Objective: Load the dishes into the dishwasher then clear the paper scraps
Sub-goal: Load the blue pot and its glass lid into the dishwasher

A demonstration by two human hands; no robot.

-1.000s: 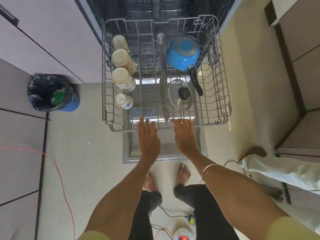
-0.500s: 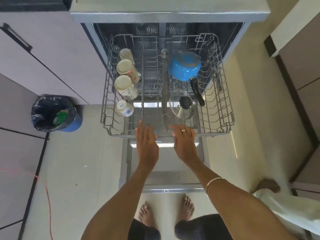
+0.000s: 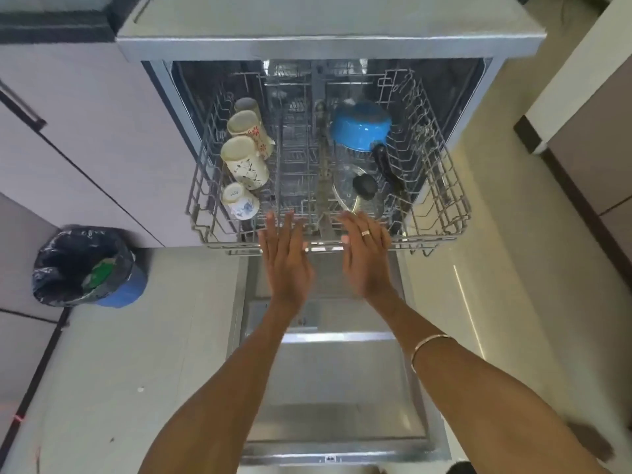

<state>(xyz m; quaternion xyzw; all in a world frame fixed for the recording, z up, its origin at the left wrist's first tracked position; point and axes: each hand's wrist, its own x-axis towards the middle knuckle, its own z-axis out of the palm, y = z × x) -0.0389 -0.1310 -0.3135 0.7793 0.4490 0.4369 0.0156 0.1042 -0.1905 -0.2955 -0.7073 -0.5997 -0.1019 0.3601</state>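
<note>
Hands flat and empty, fingers straight, none curled round anything: left hand [image 3: 286, 254] and right hand [image 3: 366, 253] side by side, palms down, fingertips laid on the front rail of the rack [image 3: 441, 239], touching wire but not clasping it. Just beyond the right fingertips, a glass lid [image 3: 357, 193] leaning on its edge; further off on that side, a blue pan [image 3: 360, 126] tipped over with its black handle pointing back toward the hands. Beyond the left fingertips and a little outward, a row of four mugs [image 3: 244, 165] lying in line, running away from the hands into the dishwasher [image 3: 328, 39]. Rack half out over the lowered door [image 3: 335, 388], its travel straight ahead of both palms, so a level push forward looks like the coming move; both hands about equally near and set evenly either side of the centre. Forearms stretched out, nearly parallel, wrists low. Well off to the left of the grip, a lined bin [image 3: 89, 265] on the floor. No paper scraps to be seen.
</note>
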